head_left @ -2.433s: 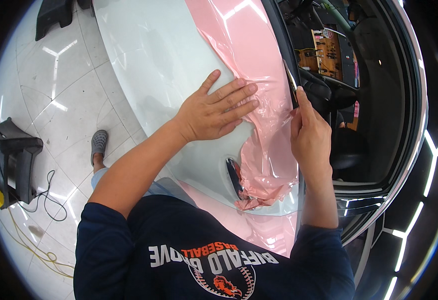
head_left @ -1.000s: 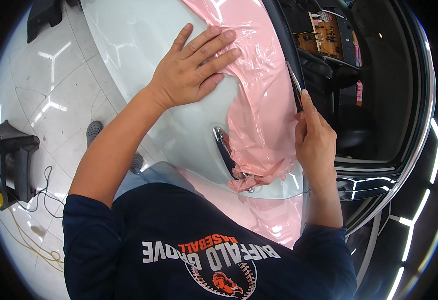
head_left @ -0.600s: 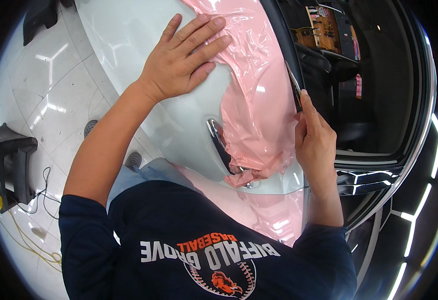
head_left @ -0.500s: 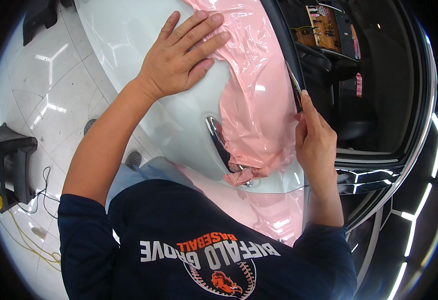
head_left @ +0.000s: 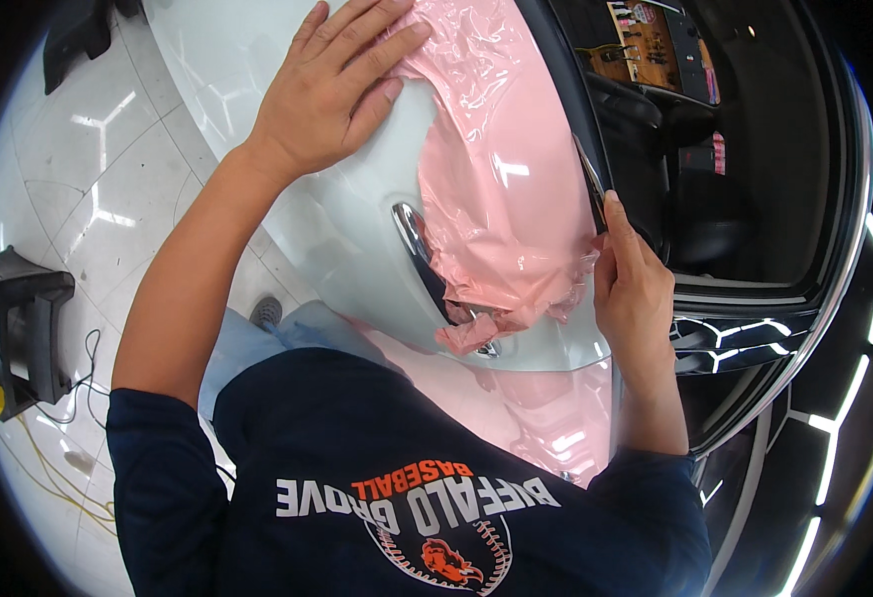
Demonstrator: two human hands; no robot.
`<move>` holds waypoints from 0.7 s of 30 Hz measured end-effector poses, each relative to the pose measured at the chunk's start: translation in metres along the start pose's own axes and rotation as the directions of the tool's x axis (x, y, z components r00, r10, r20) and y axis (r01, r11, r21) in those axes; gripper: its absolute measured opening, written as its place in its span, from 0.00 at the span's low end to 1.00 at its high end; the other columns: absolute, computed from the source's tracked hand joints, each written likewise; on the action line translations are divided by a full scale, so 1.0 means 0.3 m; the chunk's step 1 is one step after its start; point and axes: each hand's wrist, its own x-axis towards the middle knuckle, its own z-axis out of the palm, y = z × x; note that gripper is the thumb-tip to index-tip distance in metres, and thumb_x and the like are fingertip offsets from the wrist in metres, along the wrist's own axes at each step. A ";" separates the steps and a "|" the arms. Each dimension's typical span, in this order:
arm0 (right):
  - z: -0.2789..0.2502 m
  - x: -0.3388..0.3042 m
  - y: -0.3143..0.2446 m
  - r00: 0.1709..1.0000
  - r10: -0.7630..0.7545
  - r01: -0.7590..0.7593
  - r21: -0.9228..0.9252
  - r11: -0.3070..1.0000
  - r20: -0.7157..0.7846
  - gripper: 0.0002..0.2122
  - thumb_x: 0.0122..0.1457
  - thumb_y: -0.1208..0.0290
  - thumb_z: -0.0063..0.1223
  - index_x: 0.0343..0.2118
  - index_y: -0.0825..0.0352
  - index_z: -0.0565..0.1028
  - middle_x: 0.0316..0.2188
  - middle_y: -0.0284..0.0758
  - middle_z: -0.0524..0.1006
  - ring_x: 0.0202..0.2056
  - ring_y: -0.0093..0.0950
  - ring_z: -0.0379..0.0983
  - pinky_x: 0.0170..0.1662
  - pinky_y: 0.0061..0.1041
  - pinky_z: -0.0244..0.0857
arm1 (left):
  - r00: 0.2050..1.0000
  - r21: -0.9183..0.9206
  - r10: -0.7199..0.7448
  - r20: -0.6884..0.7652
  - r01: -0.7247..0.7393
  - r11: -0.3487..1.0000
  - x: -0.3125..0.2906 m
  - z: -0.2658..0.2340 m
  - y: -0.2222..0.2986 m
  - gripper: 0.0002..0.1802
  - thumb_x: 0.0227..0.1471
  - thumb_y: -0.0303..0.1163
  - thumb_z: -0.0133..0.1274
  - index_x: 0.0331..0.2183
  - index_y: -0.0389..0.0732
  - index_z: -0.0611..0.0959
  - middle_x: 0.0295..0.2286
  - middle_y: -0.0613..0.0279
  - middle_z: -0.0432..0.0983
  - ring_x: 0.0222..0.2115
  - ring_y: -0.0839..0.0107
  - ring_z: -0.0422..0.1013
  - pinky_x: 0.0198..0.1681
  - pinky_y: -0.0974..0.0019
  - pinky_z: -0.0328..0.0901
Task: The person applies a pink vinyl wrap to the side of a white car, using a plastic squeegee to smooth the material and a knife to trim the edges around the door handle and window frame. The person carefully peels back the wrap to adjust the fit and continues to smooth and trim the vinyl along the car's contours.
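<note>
Pink film (head_left: 501,189) lies over part of a white car door (head_left: 362,214), wrinkled along its left side and crumpled at its near end beside the chrome door handle (head_left: 412,231). My left hand (head_left: 322,95) rests flat on the door with fingers spread, its fingertips on the film's left edge. In my right hand (head_left: 634,284) is a slim metal tool (head_left: 589,169); its kind is unclear. The index finger lies along it, and it reaches up along the dark window trim (head_left: 581,109) beside the film's right edge.
To the right is the dark car window (head_left: 745,189), with reflections on it. More pink film (head_left: 546,413) covers the panel nearest my body. On the tiled floor at left stand a black stool-like stand (head_left: 26,328) and a yellow cord (head_left: 43,473).
My left hand has shifted up and to the left in view, still flat on the door. The handle and film edge also appear farther left. My right hand is slightly lower, still gripping the tool.
</note>
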 end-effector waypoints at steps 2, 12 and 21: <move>0.001 -0.027 0.010 1.000 0.016 -0.016 -0.013 1.000 0.013 0.30 0.55 0.85 0.55 0.63 0.68 0.67 0.28 0.44 0.77 0.25 0.40 0.77 0.29 0.37 0.72 | 1.000 0.036 0.000 0.028 -0.001 0.999 0.005 -0.024 0.011 0.31 0.48 0.35 0.62 0.55 0.42 0.78 0.60 0.47 0.67 0.63 0.48 0.60 0.66 0.42 0.52; -0.023 -0.102 0.045 0.998 0.055 -0.055 0.017 0.998 -0.004 0.27 0.58 0.87 0.52 0.62 0.64 0.71 0.32 0.43 0.81 0.29 0.38 0.80 0.34 0.32 0.74 | 0.976 -0.386 0.036 0.216 0.051 0.921 0.061 -0.061 0.692 0.25 0.44 0.38 0.64 0.42 0.34 0.80 0.38 0.55 0.75 0.40 0.59 0.71 0.48 0.56 0.65; -0.017 -0.171 0.074 0.999 0.037 -0.037 0.007 0.999 -0.016 0.28 0.57 0.88 0.53 0.62 0.64 0.71 0.30 0.42 0.80 0.28 0.38 0.80 0.33 0.33 0.74 | 0.976 -0.131 0.044 0.213 -0.016 0.991 0.008 0.040 0.778 0.17 0.45 0.31 0.53 0.38 0.33 0.81 0.34 0.59 0.72 0.36 0.65 0.68 0.40 0.65 0.64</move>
